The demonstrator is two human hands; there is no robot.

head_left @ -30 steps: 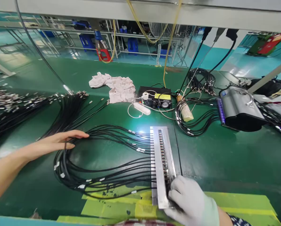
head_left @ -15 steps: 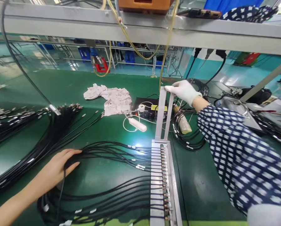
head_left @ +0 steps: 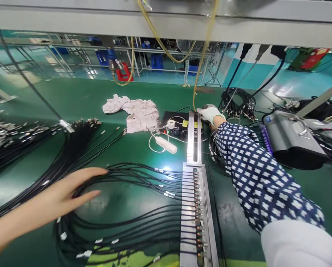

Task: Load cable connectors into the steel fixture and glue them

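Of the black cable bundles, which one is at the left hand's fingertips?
The looped bundle, whose cables run into the slotted metal fixture; the left hand is at its upper bend. No other bundle enters that fixture.

Wearing a white knit-looking glove [head_left: 210, 113] on the right hand [head_left: 207, 112], looking greyish toward the fingers and ending in a pale cuff [head_left: 221, 116]. Leaving a narrow band of bare right wrist [head_left: 219, 120] showing before a loose navy sleeve [head_left: 255, 167], repeating a white four-lobed motif in close rows and puckering into soft folds along the forearm. Showing plain white cloth [head_left: 299, 243] beyond its gathered upper end, curving smoothly around the arm. Baring the left hand [head_left: 71, 187] and left forearm [head_left: 18, 222] completely.
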